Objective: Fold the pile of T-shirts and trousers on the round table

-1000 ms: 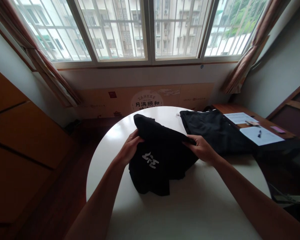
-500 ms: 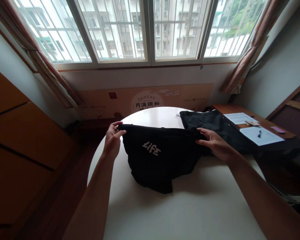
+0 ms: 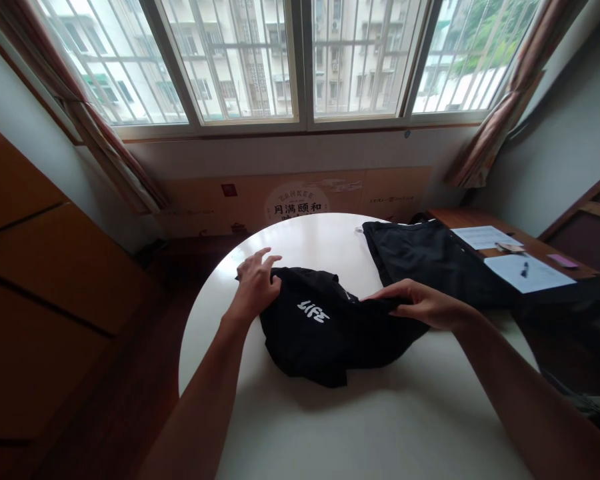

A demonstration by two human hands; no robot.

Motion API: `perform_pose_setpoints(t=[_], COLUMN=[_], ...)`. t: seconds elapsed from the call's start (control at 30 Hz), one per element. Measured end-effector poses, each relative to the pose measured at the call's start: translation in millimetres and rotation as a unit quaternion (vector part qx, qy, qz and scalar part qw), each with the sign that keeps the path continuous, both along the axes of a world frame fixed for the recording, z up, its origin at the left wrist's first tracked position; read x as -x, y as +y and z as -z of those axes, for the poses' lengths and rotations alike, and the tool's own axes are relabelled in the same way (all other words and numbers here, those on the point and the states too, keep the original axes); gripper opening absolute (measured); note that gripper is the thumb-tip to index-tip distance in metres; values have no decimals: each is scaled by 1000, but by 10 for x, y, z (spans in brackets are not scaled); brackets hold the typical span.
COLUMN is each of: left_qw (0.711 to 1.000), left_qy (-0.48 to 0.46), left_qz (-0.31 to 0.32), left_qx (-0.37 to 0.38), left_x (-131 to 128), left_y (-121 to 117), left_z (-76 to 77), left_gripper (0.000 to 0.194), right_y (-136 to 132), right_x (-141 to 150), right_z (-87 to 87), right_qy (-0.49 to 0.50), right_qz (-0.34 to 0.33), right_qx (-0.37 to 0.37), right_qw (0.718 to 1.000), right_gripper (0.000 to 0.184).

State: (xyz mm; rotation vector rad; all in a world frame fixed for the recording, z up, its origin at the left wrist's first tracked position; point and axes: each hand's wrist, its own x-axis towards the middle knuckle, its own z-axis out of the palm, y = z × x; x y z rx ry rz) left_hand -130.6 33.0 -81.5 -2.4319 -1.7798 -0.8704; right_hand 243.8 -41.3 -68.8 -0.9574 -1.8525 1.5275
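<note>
A black T-shirt [image 3: 305,347] with white "Life" lettering lies bunched on the white round table [image 3: 420,413]. Over its far left corner is my left hand [image 3: 257,283], fingers spread and pointing away from me; the cloth passes beneath the palm. My right hand [image 3: 425,303] pinches the shirt's right part between thumb and fingers, holding that edge slightly raised. Between the hands the cloth's upper edge sags and folds, and a bit of the inside shows near the middle.
Folded black trousers [image 3: 420,253] lie at the table's far right, reaching toward a brown wooden desk [image 3: 480,220]. On the desk are paper sheets [image 3: 527,272], a dark pen [image 3: 525,269] and a pink pad [image 3: 563,261]. A barred window [image 3: 300,60] stands beyond the table.
My left hand has let go of the shirt's left corner and spread its fingers over it. The stretched upper edge has dropped and crumpled; my right hand has lowered slightly with its part.
</note>
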Motion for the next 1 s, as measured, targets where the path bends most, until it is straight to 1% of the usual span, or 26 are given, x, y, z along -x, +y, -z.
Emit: perform_pose_setpoints(t=[0.07, 0.13, 0.17, 0.2, 0.23, 0.27, 0.33, 0.37, 0.4, 0.43, 0.47, 0.5, 0.57, 0.6, 0.63, 0.67, 0.73, 0.77, 0.8, 0.83, 0.87, 0.93, 1.0], left_qw=[998, 993, 990, 984, 977, 968, 951, 944, 942, 944, 952, 961, 969, 964, 954, 944, 935, 939, 947, 957, 967, 983, 991], left_qy=[57, 85, 93, 97, 98, 97, 87, 76, 63, 46, 26, 2, -46, -61, -68, -66, -54, -53, -56, -61, -64, -56, -40], left_qz=[19, 28, 40, 59, 77, 87, 77, 63, 48, 37, 34, 42, 95, 130, 160, 175, 164, 148, 133, 117, 98, 44, -5], left_qx=[27, 73, 102, 135, 173, 214, 287, 314, 328, 324, 304, 274, 223, 223, 243, 271, 309, 305, 287, 258, 226, 166, 131], left_x=[-80, -96, -85, -67, -47, -27, -3, -4, -15, -35, -61, -90, -137, -149, -149, -137, -86, -54, -20, 13, 45, 113, 205], left_y=[-8, -23, -38, -59, -86, -120, -199, -238, -272, -296, -307, -305, -265, -234, -204, -179, -158, -166, -189, -224, -272, -406, -590], left_z=[59, 78, 66, 41, 2, -47, -159, -211, -253, -279, -285, -271, -191, -139, -90, -55, -54, -94, -156, -236, -324, -488, -594], left_gripper=[68, 81, 84, 82, 75, 64, 32, 19, 23, 33, 40, 42, 42, 46, 48, 45, 30, 25, 24, 25, 26, 27, 29], right_y=[-42, -71, -79, -82, -81, -78, -74, -76, -81, -87, -94, -99, -96, -86, -71, -52, -14, -3, -2, -16, -47, -166, -348], right_x=[-23, -54, -68, -80, -89, -95, -104, -107, -111, -115, -120, -125, -138, -145, -153, -163, -193, -215, -245, -281, -324, -428, -544], right_z=[-31, -65, -84, -105, -126, -146, -179, -188, -191, -189, -181, -169, -142, -129, -117, -105, -78, -61, -42, -22, -5, 13, 1], right_qy=[20, 38, 43, 42, 39, 35, 33, 37, 45, 54, 62, 66, 68, 66, 62, 54, 10, -30, -79, -133, -186, -269, -296], right_qz=[-11, -5, -5, -12, -23, -37, -61, -66, -65, -60, -54, -48, -37, -32, -25, -16, 24, 52, 78, 95, 100, 78, 71], right_qx=[9, 5, 2, -2, -6, -10, -15, -14, -10, -4, 1, 7, 13, 14, 15, 14, -4, -20, -34, -39, -36, -16, -14], right_qw=[1000, 999, 999, 999, 999, 999, 997, 997, 997, 997, 997, 997, 997, 997, 998, 998, 1000, 998, 993, 986, 977, 960, 952], right_gripper=[41, 41, 41, 41, 42, 42, 43, 43, 42, 40, 39, 39, 40, 42, 44, 48, 59, 64, 66, 63, 57, 42, 37])
